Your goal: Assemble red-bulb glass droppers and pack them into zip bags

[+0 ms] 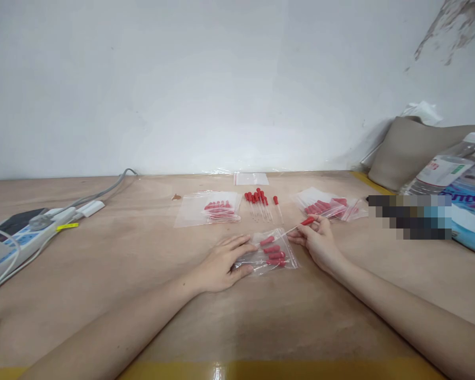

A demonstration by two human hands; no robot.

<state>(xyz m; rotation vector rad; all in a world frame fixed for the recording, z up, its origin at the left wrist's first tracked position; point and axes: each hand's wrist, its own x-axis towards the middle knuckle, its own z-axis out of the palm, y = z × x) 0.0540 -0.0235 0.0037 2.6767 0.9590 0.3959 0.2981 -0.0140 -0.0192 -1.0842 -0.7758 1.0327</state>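
Observation:
A clear zip bag [292, 258] lies on the table with several red-handled pieces in it. My left hand [224, 264] holds the bag's left end, thumb and fingers set apart on the plastic. Between the fingertips of my right hand [316, 237] is a thin rod with a red handle [307, 221]. Its pale shaft points left, over or into the bag's right end; I cannot tell which. Behind the bag, several loose red-handled rods [256, 199] lie in a group, with a single red-handled rod [276, 200] just right of them.
At back left, a filled zip bag [221, 211] lies over flat bags [188, 211]; more filled bags [324, 206] lie at right. A white-looking bag [251, 179] is near the wall. A power strip [31, 235] with cables stands left; a bottle [439, 171] and grey container [391, 153] stand right.

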